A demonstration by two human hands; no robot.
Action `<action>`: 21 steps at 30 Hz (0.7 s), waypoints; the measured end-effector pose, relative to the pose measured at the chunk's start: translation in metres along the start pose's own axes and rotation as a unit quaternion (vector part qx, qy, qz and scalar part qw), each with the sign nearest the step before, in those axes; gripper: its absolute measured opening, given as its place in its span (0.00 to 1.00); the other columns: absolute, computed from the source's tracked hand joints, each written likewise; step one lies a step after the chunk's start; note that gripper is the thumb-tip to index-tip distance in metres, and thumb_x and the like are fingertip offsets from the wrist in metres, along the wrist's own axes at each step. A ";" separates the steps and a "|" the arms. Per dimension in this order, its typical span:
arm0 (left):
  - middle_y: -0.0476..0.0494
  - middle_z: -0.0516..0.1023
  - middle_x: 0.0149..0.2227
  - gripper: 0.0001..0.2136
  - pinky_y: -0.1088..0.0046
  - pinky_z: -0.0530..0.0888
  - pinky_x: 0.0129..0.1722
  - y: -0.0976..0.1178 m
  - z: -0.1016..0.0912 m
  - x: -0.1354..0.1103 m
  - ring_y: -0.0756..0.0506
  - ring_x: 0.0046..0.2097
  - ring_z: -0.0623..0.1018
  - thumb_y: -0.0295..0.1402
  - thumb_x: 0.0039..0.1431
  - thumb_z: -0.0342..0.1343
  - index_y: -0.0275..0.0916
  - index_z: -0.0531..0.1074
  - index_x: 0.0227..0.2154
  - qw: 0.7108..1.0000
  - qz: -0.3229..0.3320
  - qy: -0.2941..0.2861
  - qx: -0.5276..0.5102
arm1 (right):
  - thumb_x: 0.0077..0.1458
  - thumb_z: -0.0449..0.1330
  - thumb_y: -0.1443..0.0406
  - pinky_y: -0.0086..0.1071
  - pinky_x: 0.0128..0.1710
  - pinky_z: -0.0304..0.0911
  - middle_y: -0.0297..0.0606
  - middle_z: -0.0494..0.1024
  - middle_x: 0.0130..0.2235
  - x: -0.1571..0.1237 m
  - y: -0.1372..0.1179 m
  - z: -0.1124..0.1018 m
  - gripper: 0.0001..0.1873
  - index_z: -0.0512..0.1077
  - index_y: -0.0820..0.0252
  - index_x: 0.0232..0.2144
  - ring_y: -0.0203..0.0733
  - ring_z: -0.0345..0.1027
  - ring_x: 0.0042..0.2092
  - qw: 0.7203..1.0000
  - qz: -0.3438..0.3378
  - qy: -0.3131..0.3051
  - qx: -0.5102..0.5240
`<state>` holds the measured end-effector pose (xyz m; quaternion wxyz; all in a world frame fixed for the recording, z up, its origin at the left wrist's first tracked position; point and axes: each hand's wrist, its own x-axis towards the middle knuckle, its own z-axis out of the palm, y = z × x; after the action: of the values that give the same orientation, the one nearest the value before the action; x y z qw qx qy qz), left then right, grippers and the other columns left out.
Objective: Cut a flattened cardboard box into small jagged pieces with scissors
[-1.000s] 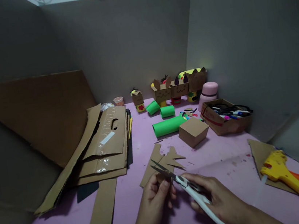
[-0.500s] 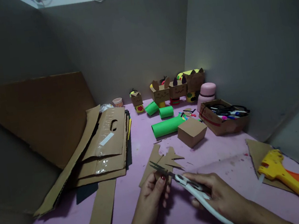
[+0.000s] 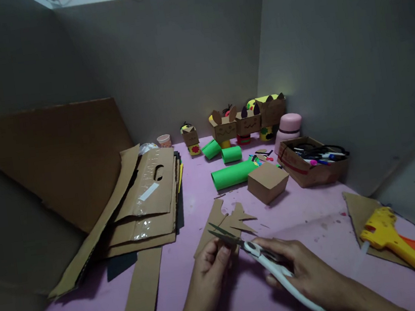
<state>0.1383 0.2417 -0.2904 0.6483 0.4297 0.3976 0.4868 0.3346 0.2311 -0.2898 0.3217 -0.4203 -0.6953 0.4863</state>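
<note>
My right hand (image 3: 302, 270) grips the handles of white-handled scissors (image 3: 270, 264). Their dark blades are slightly apart and point up and left, across the fingertips of my left hand (image 3: 213, 272). Thumb and fingers of that hand pinch a small piece of cardboard (image 3: 231, 244), mostly hidden by the fingers and blades. Just beyond the blades lie cut cardboard scraps (image 3: 240, 217) with pointed ends. A closed cardboard box (image 3: 268, 182) sits farther back, next to a long green paper tube (image 3: 235, 174) and two short green tubes (image 3: 231, 154).
Stacked flattened cardboard (image 3: 146, 184) and a cardboard strip (image 3: 143, 291) are on the left. On the right are a yellow glue gun (image 3: 394, 238), an open box of pens (image 3: 309, 170) and a pink bottle (image 3: 290, 127). Several cardboard animal figures (image 3: 225, 128) stand along the back wall.
The view shifts very slightly. My left thumb and the scissor blades have moved only a little; both hands keep their holds.
</note>
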 end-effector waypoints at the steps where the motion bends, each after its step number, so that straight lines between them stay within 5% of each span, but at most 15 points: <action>1: 0.46 0.74 0.34 0.08 0.71 0.66 0.43 0.000 0.000 0.000 0.47 0.37 0.70 0.36 0.55 0.58 0.40 0.76 0.35 1.000 0.000 -0.002 -0.005 | 0.45 0.60 0.72 0.35 0.38 0.61 0.33 0.71 0.33 -0.001 0.000 0.000 0.26 0.71 0.53 0.49 0.42 0.63 0.36 1.000 0.004 0.000 0.014; 12: 0.47 0.75 0.28 0.08 0.77 0.65 0.31 0.000 -0.005 0.002 0.51 0.29 0.69 0.37 0.53 0.59 0.37 0.76 0.32 0.999 -0.027 0.014 -0.013 | 0.43 0.60 0.74 0.31 0.27 0.52 0.27 0.62 0.26 -0.001 -0.001 -0.002 0.23 0.73 0.55 0.44 0.34 0.51 0.28 0.999 0.027 -0.015 0.042; 21: 0.49 0.70 0.24 0.11 0.77 0.62 0.28 0.000 -0.010 0.003 0.52 0.27 0.65 0.39 0.51 0.60 0.35 0.76 0.29 0.997 -0.014 0.039 0.063 | 0.46 0.60 0.70 0.35 0.37 0.61 0.32 0.70 0.30 0.001 0.000 0.000 0.16 0.73 0.56 0.40 0.41 0.63 0.34 1.000 -0.001 -0.001 -0.004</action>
<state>0.1296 0.2468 -0.2942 0.6108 0.4450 0.4582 0.4680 0.3342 0.2317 -0.2897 0.3194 -0.4205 -0.6980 0.4836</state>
